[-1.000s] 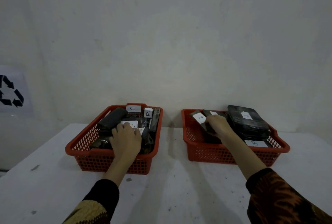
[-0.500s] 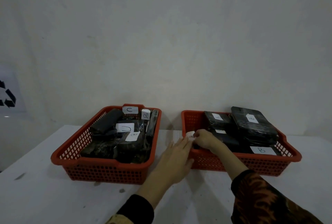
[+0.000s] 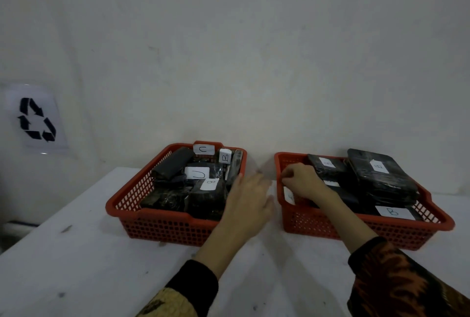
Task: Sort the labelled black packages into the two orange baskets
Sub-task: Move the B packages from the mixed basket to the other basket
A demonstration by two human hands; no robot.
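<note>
Two orange baskets stand side by side on the white table. The left basket (image 3: 165, 217) holds several black packages, among them one labelled U (image 3: 199, 173) and one labelled B (image 3: 225, 156). The right basket (image 3: 437, 222) holds stacked black packages (image 3: 381, 182) and a B label (image 3: 393, 212) at its front. My left hand (image 3: 248, 202) hovers open in the gap between the baskets, beside the left basket's right wall. My right hand (image 3: 301, 180) is curled at the right basket's left wall, on a thin package whose white label (image 3: 288, 196) shows below the fingers.
The wall rises directly behind both baskets. A recycling sign (image 3: 37, 119) hangs on it at the left. The table (image 3: 76, 266) extends toward me and to the left, with its left edge near the sign.
My left hand left the left basket and moved right into the gap between the baskets. My right hand shifted from the package pile to the right basket's left wall.
</note>
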